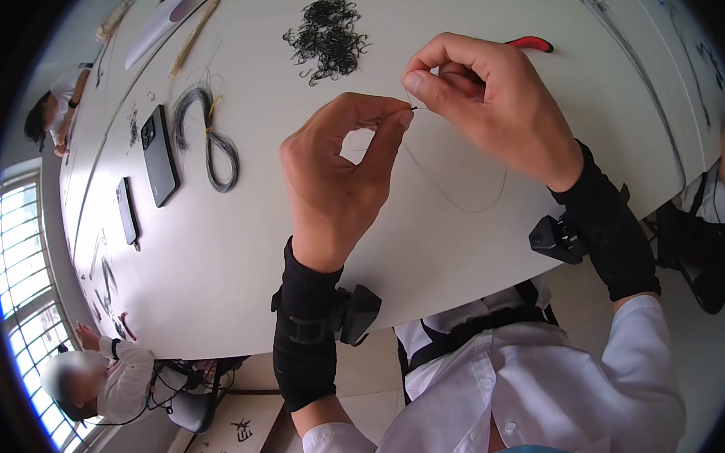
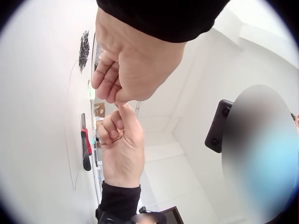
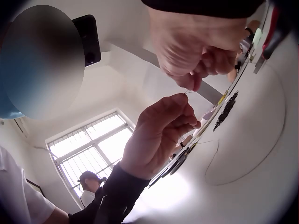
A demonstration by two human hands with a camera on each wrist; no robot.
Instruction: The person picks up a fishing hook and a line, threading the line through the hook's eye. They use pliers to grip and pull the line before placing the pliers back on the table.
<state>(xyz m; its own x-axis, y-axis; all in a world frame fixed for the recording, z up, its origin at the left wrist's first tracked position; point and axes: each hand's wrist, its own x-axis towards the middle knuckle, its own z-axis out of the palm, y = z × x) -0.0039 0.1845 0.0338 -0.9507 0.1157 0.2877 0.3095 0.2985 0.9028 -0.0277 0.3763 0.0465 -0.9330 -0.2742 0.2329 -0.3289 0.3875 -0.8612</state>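
In the head view the left hand [image 1: 339, 174] pinches a tiny dark piece [image 1: 413, 108], likely a hook, between thumb and forefinger. Just right of it, the right hand [image 1: 500, 108] has thumb and forefinger together on a thin line. A loop of that thin line [image 1: 460, 210] hangs below both hands over the table. In the left wrist view the fingertips of the left hand [image 2: 140, 60] and right hand [image 2: 124, 149] nearly meet. The right wrist view shows a short bit of line [image 3: 188, 92] between the left hand [image 3: 156, 135] and right hand [image 3: 196, 46].
On the white table [image 1: 217, 275] are a pile of black hooks [image 1: 326, 40], red-handled pliers [image 1: 531, 44] behind the right hand, a coiled bundle of line [image 1: 225, 161] and two phones [image 1: 159, 155] at the left. Other people [image 1: 100, 380] sit around the table edges.
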